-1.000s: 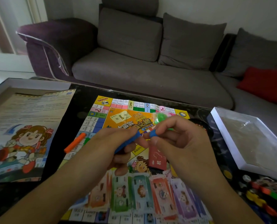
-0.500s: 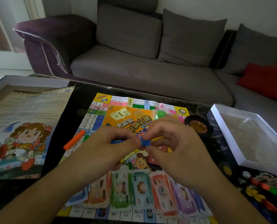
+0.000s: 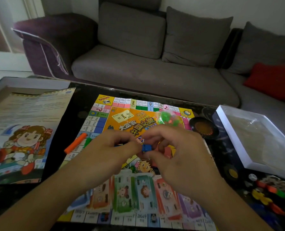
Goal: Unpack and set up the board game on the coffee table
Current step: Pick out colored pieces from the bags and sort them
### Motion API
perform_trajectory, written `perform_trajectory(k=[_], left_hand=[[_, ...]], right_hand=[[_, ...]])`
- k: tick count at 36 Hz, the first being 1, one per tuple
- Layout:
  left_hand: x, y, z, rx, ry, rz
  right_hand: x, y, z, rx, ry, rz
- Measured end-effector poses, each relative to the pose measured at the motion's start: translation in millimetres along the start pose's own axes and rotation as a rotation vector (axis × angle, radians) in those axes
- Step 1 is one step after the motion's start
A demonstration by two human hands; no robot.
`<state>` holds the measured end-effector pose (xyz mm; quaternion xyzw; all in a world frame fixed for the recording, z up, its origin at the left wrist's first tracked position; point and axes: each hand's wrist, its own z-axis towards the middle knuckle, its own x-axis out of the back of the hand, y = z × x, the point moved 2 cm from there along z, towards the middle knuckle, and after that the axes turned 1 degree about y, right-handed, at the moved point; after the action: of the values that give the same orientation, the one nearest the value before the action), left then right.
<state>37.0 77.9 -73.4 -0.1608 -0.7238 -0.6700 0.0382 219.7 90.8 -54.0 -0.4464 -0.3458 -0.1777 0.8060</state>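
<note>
The colourful game board (image 3: pixel 105 120) lies unfolded on the dark coffee table (image 3: pixel 81 97). Above its middle, my left hand (image 3: pixel 108 152) and my right hand (image 3: pixel 176 155) meet, both pinching a small blue plastic piece (image 3: pixel 145 147) between fingertips. Several stacks of paper money (image 3: pixel 135 194) in different colours lie in a row along the board's near edge. An orange stick (image 3: pixel 75 143) and a green piece (image 3: pixel 88 141) rest on the board's left side. A clear bag of green and red pieces (image 3: pixel 167 118) sits at the board's far right.
A box lid with a cartoon girl and a sheet on it (image 3: pixel 21 130) lies at the left. The white box tray (image 3: pixel 248 135) stands at the right, a black round spinner (image 3: pixel 204 129) beside it. Loose coloured tokens (image 3: pixel 268 195) lie near the right corner. A grey sofa (image 3: pixel 146 72) stands behind the table.
The blue piece, a long stick angled down-left one second ago, now shows only as a short block between my fingertips. Both hands have drawn closer together.
</note>
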Motion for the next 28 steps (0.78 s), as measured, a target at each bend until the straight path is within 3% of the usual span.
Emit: perform_trajectory(k=[11,18,23,28], left_hand=[[-3,-7,-1,0.024,0.003,-0.062],[-7,-13,0,0.039,0.057,-0.107],[-14,-7,1,0.081,0.030,-0.262],[-31,-15,6,0.177,0.144,-0.428]], right_hand=[[-7,0,-3,0.163,0.085,-0.023],[-16,4,-5,0.152,0.134,0.010],[-7,8,-1,-0.057,0.129,0.190],[-8,7,-2,-0.184,0.081,0.267]])
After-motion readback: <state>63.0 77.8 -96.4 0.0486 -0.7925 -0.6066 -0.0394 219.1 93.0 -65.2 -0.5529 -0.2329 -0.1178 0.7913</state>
